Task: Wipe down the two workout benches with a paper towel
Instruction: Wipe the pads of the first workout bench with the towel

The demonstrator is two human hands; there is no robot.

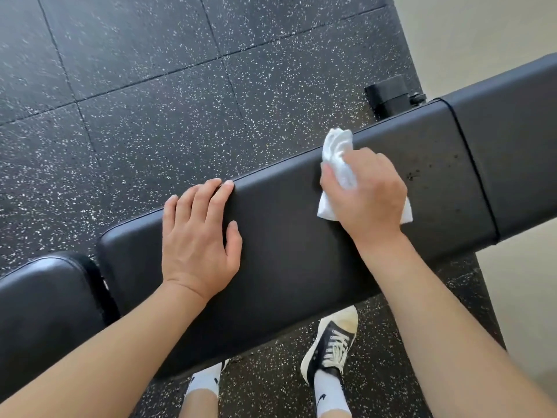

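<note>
Right hand [366,194] grips paper towel [337,158] on bench [286,236].

Bright, even light fills the scene, with a pale sheen on the padded section [45,273] at the lower left. Shadows are soft and faint. Focus is sharp throughout, and wide-angle distortion bends the forearms [452,342] near the bottom edge.

You look down on a floor [156,95] of dark rubber tiles flecked with white, their seams running as thin straight lines. Along your right, the tiles end at a straight edge against a plain cream surface [482,31], evenly lit. A black bracket [388,95] sits on the tiles near that edge. Soft, diffuse light fills the scene.
</note>
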